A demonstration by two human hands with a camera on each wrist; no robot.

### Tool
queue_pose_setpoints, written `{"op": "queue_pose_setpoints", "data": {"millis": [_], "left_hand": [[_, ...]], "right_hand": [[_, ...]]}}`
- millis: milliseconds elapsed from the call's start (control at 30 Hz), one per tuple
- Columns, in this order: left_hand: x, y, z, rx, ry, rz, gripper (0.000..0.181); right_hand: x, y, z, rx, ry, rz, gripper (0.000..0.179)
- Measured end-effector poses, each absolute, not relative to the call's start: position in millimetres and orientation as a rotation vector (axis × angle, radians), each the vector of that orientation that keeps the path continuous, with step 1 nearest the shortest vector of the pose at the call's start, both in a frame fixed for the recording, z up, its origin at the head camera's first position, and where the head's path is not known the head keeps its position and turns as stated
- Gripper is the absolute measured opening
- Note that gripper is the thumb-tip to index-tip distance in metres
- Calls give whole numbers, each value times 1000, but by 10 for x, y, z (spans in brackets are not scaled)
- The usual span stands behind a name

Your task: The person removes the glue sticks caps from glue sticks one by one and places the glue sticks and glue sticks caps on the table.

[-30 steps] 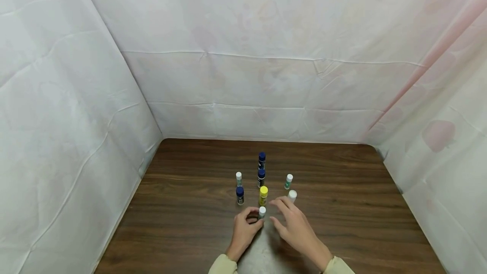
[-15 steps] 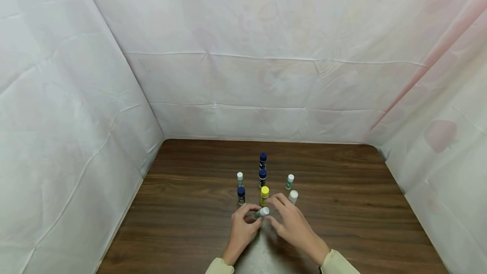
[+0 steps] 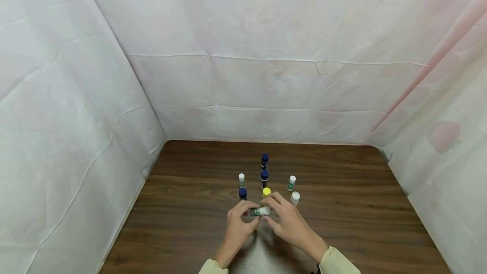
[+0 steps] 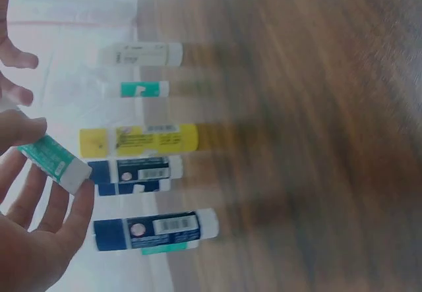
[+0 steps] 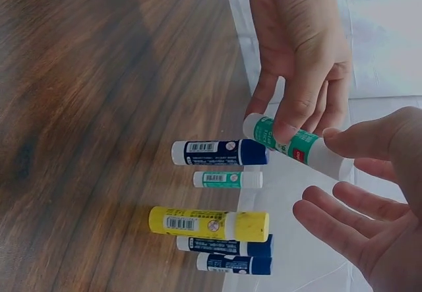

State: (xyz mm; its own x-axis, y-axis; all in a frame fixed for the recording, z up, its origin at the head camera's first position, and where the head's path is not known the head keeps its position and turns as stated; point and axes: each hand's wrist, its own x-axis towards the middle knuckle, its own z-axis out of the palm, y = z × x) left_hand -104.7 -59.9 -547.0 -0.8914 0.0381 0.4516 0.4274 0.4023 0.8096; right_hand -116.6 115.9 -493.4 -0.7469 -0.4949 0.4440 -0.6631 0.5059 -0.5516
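Note:
My left hand point(image 3: 236, 228) pinches a green glue stick point(image 5: 300, 152) between thumb and fingers, its white cap point(image 3: 264, 211) pointing right. The stick lies nearly level above the table in the head view. Around the cap end comes my right hand point(image 3: 290, 223), thumb and fingers spread; in the right wrist view the thumb tip is right at the cap. Just beyond the hands stands a yellow glue stick point(image 4: 158, 140), partly hidden by the right fingers in the head view. A blue glue stick point(image 5: 217, 152) stands beyond the left hand.
Two blue glue sticks point(image 3: 264, 180) stand in line behind the yellow one. A small white-capped green stick point(image 3: 242, 180) is at the left, another small green stick point(image 3: 291, 183) at the right. A white glue stick point(image 4: 142, 55) stands beyond my right hand. Light cloth point(image 3: 236, 83) walls the wooden table.
The green glue stick has gone from upright to nearly level in my left hand, cap turned to the right. My right hand has drawn closer to the cap.

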Motion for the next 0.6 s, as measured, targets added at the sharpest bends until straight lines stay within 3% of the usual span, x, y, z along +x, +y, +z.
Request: {"op": "queue_pose_setpoints", "data": {"millis": [600], "left_hand": [[-1027,-681,-5168,-500,-2409,-1351,31]], "right_hand": [[-1161,1100,-4834,1077,-2423,1307,23]]}}
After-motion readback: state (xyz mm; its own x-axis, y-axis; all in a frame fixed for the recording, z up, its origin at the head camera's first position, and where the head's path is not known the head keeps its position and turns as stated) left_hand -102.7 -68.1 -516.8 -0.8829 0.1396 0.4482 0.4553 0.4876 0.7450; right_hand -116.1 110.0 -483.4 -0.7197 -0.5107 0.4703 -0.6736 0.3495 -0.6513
